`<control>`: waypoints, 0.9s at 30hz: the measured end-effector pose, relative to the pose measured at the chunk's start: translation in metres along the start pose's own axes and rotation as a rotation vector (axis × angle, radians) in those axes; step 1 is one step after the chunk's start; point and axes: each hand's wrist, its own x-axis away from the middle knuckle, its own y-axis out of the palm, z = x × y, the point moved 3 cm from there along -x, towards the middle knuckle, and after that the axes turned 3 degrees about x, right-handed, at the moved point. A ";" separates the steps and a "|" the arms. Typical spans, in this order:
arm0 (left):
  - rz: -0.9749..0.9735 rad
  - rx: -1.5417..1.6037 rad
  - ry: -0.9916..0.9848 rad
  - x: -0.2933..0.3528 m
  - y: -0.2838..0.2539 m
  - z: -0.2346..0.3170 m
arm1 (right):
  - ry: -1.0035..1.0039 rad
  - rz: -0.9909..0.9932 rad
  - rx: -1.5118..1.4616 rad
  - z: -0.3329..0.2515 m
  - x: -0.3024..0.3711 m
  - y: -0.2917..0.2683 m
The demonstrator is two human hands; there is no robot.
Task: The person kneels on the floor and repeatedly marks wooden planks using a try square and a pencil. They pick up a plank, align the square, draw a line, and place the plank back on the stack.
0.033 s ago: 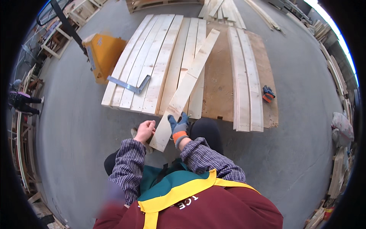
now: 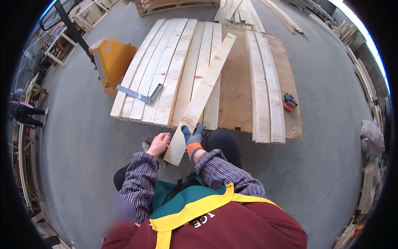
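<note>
Loose board: long pale plank [image 2: 203, 93], lies diagonal across the laid row, far end up by the bare brown panel, near end sticks out past the stack edge toward the person.
Progress: looks partway; approx. 6 boards laid side by side on left [image 2: 161, 70], 2 on right [image 2: 263, 83], bare gap of brown panel [image 2: 235, 87] between them unfilled. Diagonal plank not yet seated flat in a slot, I'd judge.
Right hand: right hand [image 2: 193, 139], blue glove w/ orange cuff, fingers curled over plank's right edge near its near end, gripping it.
Left hand: left hand [image 2: 158, 144], bare, fingers loosely bent, touching plank's left edge at near end; can't tell if it grips.
Nearby: metal square [image 2: 140, 95] lying on left boards; spare glove [image 2: 290, 101] on panel, right; yellow pallet truck [image 2: 112, 62] far left; grey floor [image 2: 327, 137].
</note>
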 end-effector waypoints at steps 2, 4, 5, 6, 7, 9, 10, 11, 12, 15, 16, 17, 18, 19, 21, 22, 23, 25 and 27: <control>-0.054 -0.371 0.217 0.010 0.016 0.001 | 0.156 0.011 0.144 0.008 -0.003 0.000; -0.062 -0.577 0.112 0.023 0.023 -0.002 | 0.344 -0.030 0.115 0.015 -0.005 0.001; -0.134 -0.445 -0.002 0.029 0.030 -0.002 | 0.381 -0.030 0.000 0.014 -0.007 0.001; -0.171 -0.333 -0.142 0.037 0.038 -0.002 | 0.473 -0.050 -0.031 0.013 -0.007 0.000; -0.191 -0.153 -0.098 0.048 0.046 0.005 | 0.494 -0.056 -0.141 0.009 -0.008 -0.002; -0.145 -0.138 -0.058 0.068 0.051 0.026 | 0.458 -0.131 -0.058 -0.007 -0.008 -0.013; -0.135 -0.120 -0.025 0.075 0.055 0.040 | 0.433 -0.154 -0.027 -0.017 -0.007 -0.021; -0.097 -0.126 0.004 0.083 0.059 0.053 | 0.407 -0.176 0.002 -0.029 -0.008 -0.029; -0.097 -0.112 -0.009 0.090 0.062 0.064 | 0.371 -0.191 -0.011 -0.040 -0.005 -0.041; -0.090 -0.063 -0.017 0.110 0.067 0.092 | 0.400 -0.103 -0.613 -0.073 0.001 -0.062; -0.100 -0.063 -0.006 0.114 0.070 0.101 | 0.368 -0.117 -0.669 -0.080 0.000 -0.071; -0.107 -0.058 -0.001 0.118 0.071 0.108 | 0.391 -0.127 -0.681 -0.085 0.002 -0.077; -0.107 -0.051 -0.014 0.121 0.073 0.115 | 0.425 -0.139 -0.683 -0.088 0.002 -0.082; -0.120 -0.056 -0.006 0.122 0.076 0.123 | 0.397 -0.109 -0.695 -0.092 0.000 -0.088; -0.175 -0.020 0.016 0.121 0.090 0.140 | 0.345 -0.064 -0.625 -0.097 -0.017 -0.100; -0.196 -0.002 0.016 0.118 0.100 0.149 | 0.296 -0.042 -0.576 -0.100 -0.028 -0.108; -0.202 0.001 0.022 0.115 0.112 0.157 | 0.304 -0.022 -0.531 -0.102 -0.044 -0.118; -0.273 0.065 0.023 0.104 0.144 0.172 | 0.147 0.023 -0.559 -0.107 -0.076 -0.147; -0.318 0.088 0.018 0.091 0.183 0.182 | 0.106 0.087 -0.526 -0.109 -0.112 -0.182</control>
